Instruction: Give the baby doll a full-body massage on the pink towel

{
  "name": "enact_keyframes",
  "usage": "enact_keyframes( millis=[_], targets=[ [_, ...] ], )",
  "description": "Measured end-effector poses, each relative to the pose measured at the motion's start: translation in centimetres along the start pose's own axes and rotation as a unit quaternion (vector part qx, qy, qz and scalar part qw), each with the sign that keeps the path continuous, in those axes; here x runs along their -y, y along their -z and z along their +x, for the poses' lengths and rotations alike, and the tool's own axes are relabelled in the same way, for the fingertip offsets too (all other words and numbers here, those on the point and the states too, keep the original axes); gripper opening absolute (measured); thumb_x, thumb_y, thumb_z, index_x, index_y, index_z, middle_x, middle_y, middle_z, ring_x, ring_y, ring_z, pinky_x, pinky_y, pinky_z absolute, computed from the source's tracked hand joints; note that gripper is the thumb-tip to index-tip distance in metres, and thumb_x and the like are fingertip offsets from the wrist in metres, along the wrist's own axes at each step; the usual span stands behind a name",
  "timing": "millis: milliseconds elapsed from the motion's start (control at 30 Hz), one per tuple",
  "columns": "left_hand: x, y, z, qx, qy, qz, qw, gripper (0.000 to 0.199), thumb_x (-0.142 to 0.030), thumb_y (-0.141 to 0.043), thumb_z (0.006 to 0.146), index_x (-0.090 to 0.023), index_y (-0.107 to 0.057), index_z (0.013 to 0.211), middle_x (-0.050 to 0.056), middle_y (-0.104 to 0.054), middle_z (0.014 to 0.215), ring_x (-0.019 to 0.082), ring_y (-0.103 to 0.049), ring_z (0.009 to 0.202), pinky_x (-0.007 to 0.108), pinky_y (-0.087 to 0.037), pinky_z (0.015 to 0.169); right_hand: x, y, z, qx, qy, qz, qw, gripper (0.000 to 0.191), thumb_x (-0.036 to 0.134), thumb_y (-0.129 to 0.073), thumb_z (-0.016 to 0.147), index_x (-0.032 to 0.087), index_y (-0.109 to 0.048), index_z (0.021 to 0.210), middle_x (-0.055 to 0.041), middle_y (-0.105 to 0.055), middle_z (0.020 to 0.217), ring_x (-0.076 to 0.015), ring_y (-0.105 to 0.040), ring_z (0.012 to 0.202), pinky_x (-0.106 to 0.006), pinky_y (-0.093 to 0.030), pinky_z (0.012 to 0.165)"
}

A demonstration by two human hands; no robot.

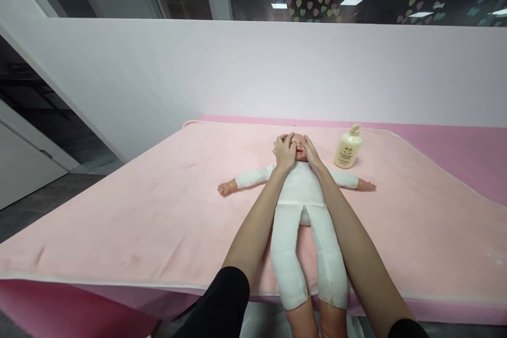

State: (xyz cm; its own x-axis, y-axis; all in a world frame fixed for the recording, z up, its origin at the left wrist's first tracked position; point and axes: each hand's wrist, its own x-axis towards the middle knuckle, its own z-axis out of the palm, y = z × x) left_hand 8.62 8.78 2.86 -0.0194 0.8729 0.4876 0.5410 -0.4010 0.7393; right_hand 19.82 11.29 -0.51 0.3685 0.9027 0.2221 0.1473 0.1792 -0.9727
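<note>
A baby doll [303,185] with a white cloth body lies on its back, arms stretched out to both sides, legs toward me. My left hand [284,152] rests on the left side of the doll's head [300,141], its fingers spread and slightly bent over the forehead and cheek. Against the right side of the head lies my right hand [312,154], fingers extended along the cheek. Both hands are open and touch the head without closing round it. Parts of the doll's face are hidden beneath them. My forearms pass over the doll's body and upper arms.
A pale yellow pump bottle [348,147] stands right of the doll's head. Beneath everything is a light pink cloth [138,211] over a pink padded surface [467,163]. A white wall [253,68] rises behind, with dark glass above. The doll's lower legs extend past the front edge.
</note>
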Motion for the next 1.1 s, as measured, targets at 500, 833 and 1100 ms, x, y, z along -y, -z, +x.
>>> enact_keyframes(
  millis=[500, 833, 1100],
  targets=[
    [1.6, -0.5, 1.6, 0.036, -0.017, -0.171, 0.985, 0.037, -0.02, -0.05, 0.078, -0.017, -0.059, 0.113, 0.008, -0.054, 0.127, 0.017, -0.046, 0.121, 0.029, -0.033, 0.106, 2.1, 0.9, -1.8, -0.01, 0.0, -0.001, 1.0, 0.041, 0.033, -0.055, 0.072, 0.024, -0.058, 0.112, -0.0033, -0.063, 0.11, -0.0186, -0.057, 0.1, -0.033, -0.044, 0.09],
    [1.2, -0.6, 1.9, 0.026, 0.037, -0.181, 0.983, 0.041, -0.014, -0.035, 0.079, -0.019, -0.063, 0.11, 0.004, -0.057, 0.124, 0.015, -0.049, 0.118, 0.027, -0.037, 0.104, 1.2, 0.9, -1.1, -0.014, 0.053, -0.014, 0.998, 0.036, 0.032, -0.045, 0.08, 0.022, -0.06, 0.112, -0.0029, -0.059, 0.122, -0.0162, -0.053, 0.111, -0.033, -0.039, 0.098],
    [1.3, -0.3, 1.7, 0.017, -0.006, -0.154, 0.988, 0.034, -0.021, -0.035, 0.087, -0.019, -0.062, 0.107, 0.006, -0.06, 0.117, 0.016, -0.049, 0.116, 0.029, -0.036, 0.103, 1.2, 0.9, -0.9, 0.002, 0.045, 0.034, 0.998, 0.04, 0.035, -0.049, 0.081, 0.017, -0.061, 0.114, -0.0064, -0.056, 0.128, -0.0173, -0.05, 0.118, -0.034, -0.036, 0.104]
  ],
)
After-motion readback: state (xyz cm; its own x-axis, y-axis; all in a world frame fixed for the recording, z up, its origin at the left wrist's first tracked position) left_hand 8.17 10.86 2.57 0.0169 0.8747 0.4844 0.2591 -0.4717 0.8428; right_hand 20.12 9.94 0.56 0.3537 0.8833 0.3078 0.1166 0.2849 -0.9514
